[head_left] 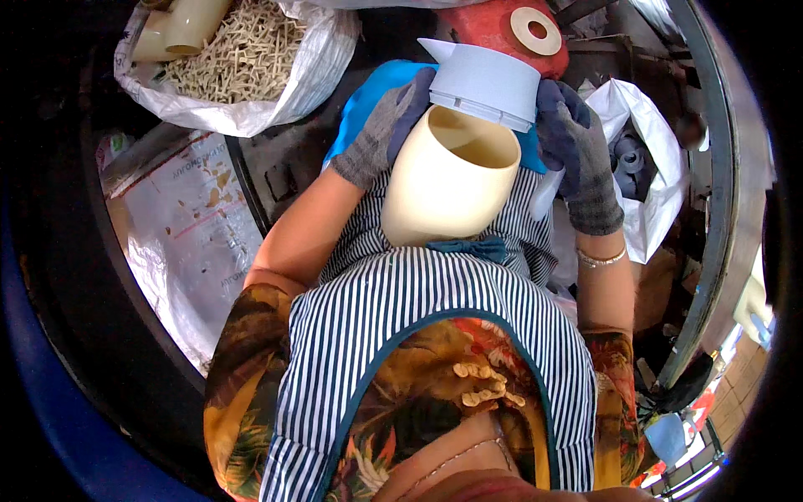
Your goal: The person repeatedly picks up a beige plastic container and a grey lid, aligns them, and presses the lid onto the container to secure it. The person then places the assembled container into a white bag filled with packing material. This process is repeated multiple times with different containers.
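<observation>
Striped apron (443, 280) is filling the foreground as the left hand (393, 125) is gripping, above a cream pot (443, 197) sitting at the lap (358, 226), a tilted grey collar (485, 79), the right hand (577, 151) clasping its other side. Fitting seems underway; levelling is probably needing care next.

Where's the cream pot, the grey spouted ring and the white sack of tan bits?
Cream pot (447, 191): head view, side wall.
Grey spouted ring (488, 79): head view, outer wall.
White sack of tan bits (242, 120): head view, near wall.
</observation>
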A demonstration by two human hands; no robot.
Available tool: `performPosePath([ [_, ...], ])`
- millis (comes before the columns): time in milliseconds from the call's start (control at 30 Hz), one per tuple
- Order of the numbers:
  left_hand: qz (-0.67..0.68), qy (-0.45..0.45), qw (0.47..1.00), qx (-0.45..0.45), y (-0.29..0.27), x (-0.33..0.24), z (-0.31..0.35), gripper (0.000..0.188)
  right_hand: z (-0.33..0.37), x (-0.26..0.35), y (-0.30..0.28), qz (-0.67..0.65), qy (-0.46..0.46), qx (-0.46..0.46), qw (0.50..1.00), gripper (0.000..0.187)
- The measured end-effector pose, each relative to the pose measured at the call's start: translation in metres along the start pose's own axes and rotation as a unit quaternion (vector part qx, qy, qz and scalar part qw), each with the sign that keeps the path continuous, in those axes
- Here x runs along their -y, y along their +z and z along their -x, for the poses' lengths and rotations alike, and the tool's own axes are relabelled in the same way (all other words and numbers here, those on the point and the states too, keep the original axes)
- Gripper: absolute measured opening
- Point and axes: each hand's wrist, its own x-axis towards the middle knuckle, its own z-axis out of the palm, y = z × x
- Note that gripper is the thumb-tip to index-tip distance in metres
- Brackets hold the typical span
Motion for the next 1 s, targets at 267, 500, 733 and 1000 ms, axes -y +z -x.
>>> performPosePath([
  [267,0.545,-0.342,0.764,0.050,-0.008,-0.011,-0.015,0.059,-0.010,-0.013,-0.005,-0.046,-0.021,0.014,0.999,0.035],
  [500,0.457,-0.276,0.833,0.148,-0.037,-0.015,-0.043,0.086,-0.007,-0.009,0.011,0.023,-0.048,-0.048,0.997,0.034],
  [733,0.502,-0.402,0.745,0.177,-0.053,-0.044,-0.070,0.068,-0.015,-0.024,0.001,0.017,-0.048,-0.021,0.999,0.034],
  [1000,0.499,-0.377,0.760,0.178,-0.043,-0.032,-0.069,0.062,-0.027,-0.029,0.000,0.044,-0.061,-0.007,0.997,0.033],
])
